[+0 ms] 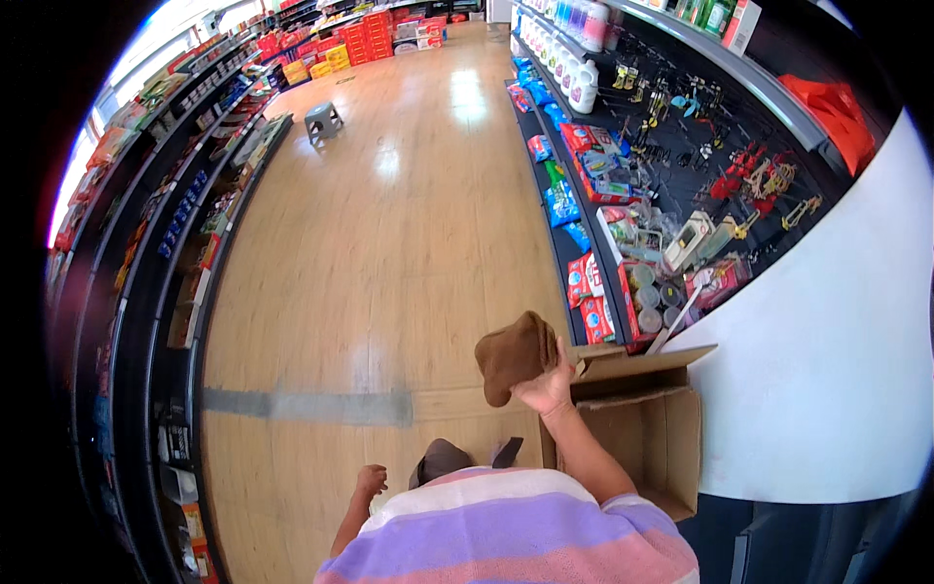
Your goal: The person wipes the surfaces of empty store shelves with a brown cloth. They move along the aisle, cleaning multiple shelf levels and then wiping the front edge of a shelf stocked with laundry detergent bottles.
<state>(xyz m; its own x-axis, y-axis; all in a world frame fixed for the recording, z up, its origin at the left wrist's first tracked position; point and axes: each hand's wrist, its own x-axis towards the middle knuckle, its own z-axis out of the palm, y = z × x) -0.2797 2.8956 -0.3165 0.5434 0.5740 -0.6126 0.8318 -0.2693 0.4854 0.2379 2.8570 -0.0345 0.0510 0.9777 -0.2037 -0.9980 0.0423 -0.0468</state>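
A folded brown cloth [512,358] is gripped in my right hand [549,388], held out in front of me above the floor. Just beyond that forearm stands an open cardboard box [660,438] with its flaps raised; the part of its inside that I can see is bare. My left hand [373,479] hangs low at my other side, its fingers loosely curled. No object shows in it, but its palm is hidden. Below my striped shirt, a dark shoe or trouser leg [441,461] shows.
Stocked shelves [182,285] line the left side. On the right, a rack holds detergent bags [562,204], white bottles [582,86] and hanging small goods, beside a white curved column [817,350]. A grey stool [322,121] stands on the wood-look floor [379,263]. Red boxes [365,40] are stacked far back.
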